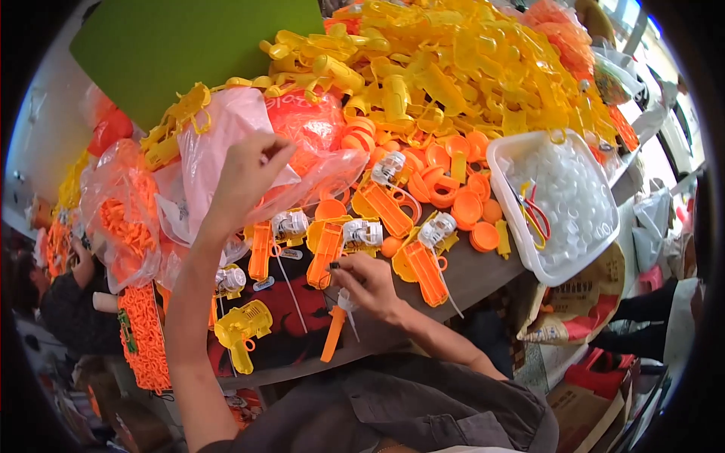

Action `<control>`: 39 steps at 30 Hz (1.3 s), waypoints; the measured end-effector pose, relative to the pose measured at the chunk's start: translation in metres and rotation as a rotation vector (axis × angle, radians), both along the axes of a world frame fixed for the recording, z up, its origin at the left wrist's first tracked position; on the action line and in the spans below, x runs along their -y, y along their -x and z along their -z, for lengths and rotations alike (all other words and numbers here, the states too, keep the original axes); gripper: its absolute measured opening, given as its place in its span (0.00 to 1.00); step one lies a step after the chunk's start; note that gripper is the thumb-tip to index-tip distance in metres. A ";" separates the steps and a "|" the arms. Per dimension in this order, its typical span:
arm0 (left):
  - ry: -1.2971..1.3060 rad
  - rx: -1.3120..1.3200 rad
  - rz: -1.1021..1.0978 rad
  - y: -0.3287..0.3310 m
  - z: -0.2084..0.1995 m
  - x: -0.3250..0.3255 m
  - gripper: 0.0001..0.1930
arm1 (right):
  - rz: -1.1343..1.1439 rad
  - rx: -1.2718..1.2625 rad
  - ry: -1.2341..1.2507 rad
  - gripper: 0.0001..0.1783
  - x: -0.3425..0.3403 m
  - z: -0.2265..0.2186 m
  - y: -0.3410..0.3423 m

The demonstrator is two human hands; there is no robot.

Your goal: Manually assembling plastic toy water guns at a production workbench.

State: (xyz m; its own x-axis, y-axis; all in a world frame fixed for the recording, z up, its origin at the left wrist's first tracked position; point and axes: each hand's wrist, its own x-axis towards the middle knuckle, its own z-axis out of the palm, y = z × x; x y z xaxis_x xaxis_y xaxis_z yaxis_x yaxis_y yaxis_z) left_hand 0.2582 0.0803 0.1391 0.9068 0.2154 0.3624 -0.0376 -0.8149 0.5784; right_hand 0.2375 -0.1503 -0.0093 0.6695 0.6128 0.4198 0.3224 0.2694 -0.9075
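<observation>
My left hand (245, 170) reaches up into a pink-tinted clear plastic bag (226, 143) and pinches its film. Behind that bag lies another bag of orange parts (310, 124). My right hand (370, 285) rests on the table edge and holds a small white sprayer part with an orange stem (336, 328) that hangs toward me. In front of both hands lie several assembled orange toy guns with white pump heads (381, 196) (427, 260) (326, 253). A yellow toy gun body (240, 326) lies near my left forearm.
A big heap of yellow plastic parts (453, 68) fills the far side, with orange round caps (453, 196) below it. A white tub of white caps (563, 200) stands right. Bags of orange pieces (124, 219) (143, 340) lie left, a green board (189, 41) behind.
</observation>
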 end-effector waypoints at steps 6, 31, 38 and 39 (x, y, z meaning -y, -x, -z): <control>-0.354 0.124 -0.110 -0.139 0.042 -0.070 0.13 | 0.112 0.456 -0.041 0.14 0.001 0.009 0.001; -0.655 0.401 -0.611 -0.228 0.003 -0.121 0.15 | 0.079 0.130 0.134 0.12 0.008 0.002 0.002; 0.460 0.573 -0.332 -0.110 -0.042 -0.097 0.12 | -0.030 -0.313 0.163 0.09 0.008 -0.005 -0.001; 0.762 0.610 -0.083 -0.081 -0.040 -0.116 0.11 | -0.087 -0.369 0.118 0.10 0.004 -0.016 0.001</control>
State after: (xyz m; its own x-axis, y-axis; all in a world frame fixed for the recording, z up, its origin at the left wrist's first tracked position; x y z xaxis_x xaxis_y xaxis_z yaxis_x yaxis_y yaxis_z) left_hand 0.3395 0.1958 0.1786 0.5811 0.6410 0.5015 -0.4643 -0.2449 0.8511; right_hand 0.2361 -0.1539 0.0066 0.7060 0.7033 0.0840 -0.0503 0.1681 -0.9845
